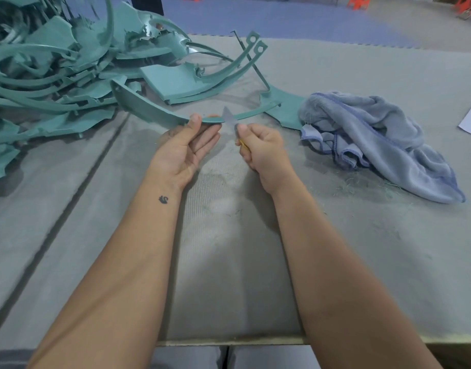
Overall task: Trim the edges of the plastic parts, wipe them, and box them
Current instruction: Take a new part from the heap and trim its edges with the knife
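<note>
Trimming a curved green plastic strip with a small knife at a grey table.

The left hand [187,149] pinched the curved strip [160,111] between thumb and fingers, palm turned up, holding it just above the table [229,262]. The right hand [263,150] was curled round a yellow-handled knife [230,119], its thumb on top, the blade tip touching the strip's edge just beside the left thumb. A heap of green plastic parts [64,70] lay at the far left, touching the strip's far end. A crumpled blue cloth [375,139] lay to the right, near the knife hand.
</note>
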The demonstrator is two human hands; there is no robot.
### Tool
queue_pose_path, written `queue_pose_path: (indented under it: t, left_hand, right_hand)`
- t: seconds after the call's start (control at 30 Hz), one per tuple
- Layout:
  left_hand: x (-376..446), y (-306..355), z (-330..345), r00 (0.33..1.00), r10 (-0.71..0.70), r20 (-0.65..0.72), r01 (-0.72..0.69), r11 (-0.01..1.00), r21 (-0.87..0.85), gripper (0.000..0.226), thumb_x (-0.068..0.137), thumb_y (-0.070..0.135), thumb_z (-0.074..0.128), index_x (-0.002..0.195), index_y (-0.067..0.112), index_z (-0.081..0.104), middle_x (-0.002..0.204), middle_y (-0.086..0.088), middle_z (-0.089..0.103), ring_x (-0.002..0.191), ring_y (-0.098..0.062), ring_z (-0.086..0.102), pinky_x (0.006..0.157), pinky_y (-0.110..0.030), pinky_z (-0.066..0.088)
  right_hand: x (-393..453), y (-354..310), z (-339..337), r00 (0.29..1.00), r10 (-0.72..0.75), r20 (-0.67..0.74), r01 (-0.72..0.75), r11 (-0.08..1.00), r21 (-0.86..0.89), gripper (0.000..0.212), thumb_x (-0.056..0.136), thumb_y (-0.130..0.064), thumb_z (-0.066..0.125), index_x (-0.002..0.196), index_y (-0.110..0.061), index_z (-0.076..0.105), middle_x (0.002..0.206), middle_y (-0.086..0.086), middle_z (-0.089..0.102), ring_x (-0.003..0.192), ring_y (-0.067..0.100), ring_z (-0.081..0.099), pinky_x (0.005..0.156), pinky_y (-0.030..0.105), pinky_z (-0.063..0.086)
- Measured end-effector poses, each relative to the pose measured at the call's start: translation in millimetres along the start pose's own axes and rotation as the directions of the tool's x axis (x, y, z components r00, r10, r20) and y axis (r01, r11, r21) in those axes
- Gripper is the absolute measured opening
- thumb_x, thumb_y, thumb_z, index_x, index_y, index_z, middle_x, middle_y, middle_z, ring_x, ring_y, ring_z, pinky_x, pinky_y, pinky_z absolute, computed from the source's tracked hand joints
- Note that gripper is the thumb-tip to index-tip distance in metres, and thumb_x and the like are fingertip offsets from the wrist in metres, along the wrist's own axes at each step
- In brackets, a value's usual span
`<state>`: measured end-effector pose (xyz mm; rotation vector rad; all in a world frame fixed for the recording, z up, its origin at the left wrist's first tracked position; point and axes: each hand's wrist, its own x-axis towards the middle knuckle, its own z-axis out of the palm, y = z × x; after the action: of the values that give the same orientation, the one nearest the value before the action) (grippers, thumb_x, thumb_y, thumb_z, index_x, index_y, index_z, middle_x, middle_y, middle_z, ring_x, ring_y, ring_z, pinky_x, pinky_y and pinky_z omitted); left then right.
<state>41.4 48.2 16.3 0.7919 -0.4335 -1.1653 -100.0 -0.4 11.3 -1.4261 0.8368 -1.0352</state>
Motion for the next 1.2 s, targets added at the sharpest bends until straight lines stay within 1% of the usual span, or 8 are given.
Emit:
queue_pose_path:
  t: [0.1, 0.2, 0.33, 0.53, 0.67, 0.77, 0.87, 1.2]
  left_hand:
    - [-1.2, 2.5, -2.3, 0.999, -0.017, 0.039, 0.016, 1.0, 0.025, 0.03, 0.088, 0.014, 0.061, 0.063, 0.01, 0.077, 0.087, -0.016, 0.075, 0.086, -0.023, 0.074, 0.075, -0.032, 0.06]
    - [-1.2, 4.6, -4.6, 0.999, -0.022, 0.047, 0.021, 0.999, 0.031, 0.035, 0.091, 0.015, 0.059, 0.062, 0.011, 0.078, 0.086, -0.014, 0.075, 0.085, -0.022, 0.074, 0.078, -0.033, 0.06]
    - [-2.1, 5.2, -3.8, 0.997, -0.034, 0.063, 0.031, 0.998, 0.047, 0.039, 0.095, 0.015, 0.055, 0.063, 0.012, 0.078, 0.086, -0.013, 0.075, 0.085, -0.021, 0.074, 0.079, -0.032, 0.059]
    - [-2.2, 6.6, -3.9, 0.998, -0.035, 0.052, 0.035, 0.999, 0.006, 0.037, 0.094, 0.013, 0.056, 0.065, 0.01, 0.077, 0.087, -0.014, 0.075, 0.085, -0.022, 0.074, 0.079, -0.034, 0.06]
    - [1.8, 2.5, -0.8, 0.999, -0.049, 0.005, 0.049, 0.995, -0.092, 0.012, 0.093, 0.004, 0.054, 0.089, 0.003, 0.065, 0.088, -0.015, 0.074, 0.085, -0.024, 0.073, 0.082, -0.036, 0.059]
    - [2.9, -3.4, 4.0, 0.998, -0.064, 0.029, 0.067, 0.991, -0.117, 0.008, 0.093, 0.001, 0.053, 0.094, 0.005, 0.06, 0.089, -0.016, 0.074, 0.086, -0.023, 0.073, 0.083, -0.034, 0.058]
    - [1.6, -7.8, 8.1, 0.996, -0.074, 0.056, 0.08, 0.99, -0.113, 0.007, 0.093, 0.003, 0.053, 0.094, 0.004, 0.06, 0.089, -0.017, 0.074, 0.086, -0.022, 0.073, 0.08, -0.033, 0.059]
    - [2.6, -8.4, 1.6, 0.997, -0.067, 0.046, 0.07, 0.996, -0.056, 0.007, 0.09, 0.004, 0.058, 0.095, 0.004, 0.061, 0.091, -0.016, 0.074, 0.085, -0.025, 0.073, 0.078, -0.035, 0.06]
  right_hand:
    - [0.5, -2.5, -4.9, 0.997, 0.04, -0.072, -0.035, 0.996, 0.082, 0.036, 0.1, -0.021, 0.051, 0.065, -0.013, 0.053, 0.041, -0.01, 0.039, 0.036, 0.003, 0.029, 0.037, 0.015, 0.024]
    - [4.2, -3.6, -12.9, 0.978, 0.138, -0.158, -0.082, 0.944, 0.32, 0.035, 0.101, -0.023, 0.048, 0.068, -0.013, 0.05, 0.045, -0.007, 0.039, 0.037, 0.005, 0.026, 0.037, 0.017, 0.021]
    - [8.0, -2.2, -12.8, 0.949, 0.19, -0.253, -0.072, 0.907, 0.414, 0.034, 0.102, -0.024, 0.047, 0.07, -0.012, 0.05, 0.049, -0.004, 0.041, 0.038, 0.005, 0.028, 0.036, 0.017, 0.023]
    - [11.3, -3.3, -22.9, 0.906, 0.294, -0.304, -0.016, 0.742, 0.67, 0.028, 0.103, -0.026, 0.044, 0.08, -0.011, 0.051, 0.062, 0.001, 0.041, 0.047, 0.008, 0.033, 0.04, 0.018, 0.027]
    - [4.1, -6.5, -17.9, 0.951, 0.193, -0.242, -0.063, 0.886, 0.46, 0.028, 0.1, -0.027, 0.05, 0.076, -0.013, 0.054, 0.054, -0.004, 0.048, 0.044, 0.007, 0.036, 0.038, 0.017, 0.028]
    - [-3.0, -5.9, -3.9, 0.993, 0.092, -0.072, -0.079, 0.984, 0.162, 0.03, 0.099, -0.029, 0.052, 0.072, -0.015, 0.057, 0.048, -0.005, 0.049, 0.039, 0.007, 0.037, 0.037, 0.017, 0.029]
    - [-3.0, -1.9, 7.7, 0.999, 0.03, -0.027, -0.033, 0.995, -0.093, 0.037, 0.101, -0.029, 0.046, 0.068, -0.014, 0.053, 0.042, -0.007, 0.045, 0.036, 0.005, 0.036, 0.037, 0.016, 0.029]
    - [8.8, 0.4, -0.8, 0.96, 0.167, -0.223, -0.115, 0.966, 0.23, 0.04, 0.101, -0.028, 0.048, 0.064, -0.013, 0.052, 0.04, -0.007, 0.041, 0.033, 0.004, 0.031, 0.035, 0.016, 0.024]
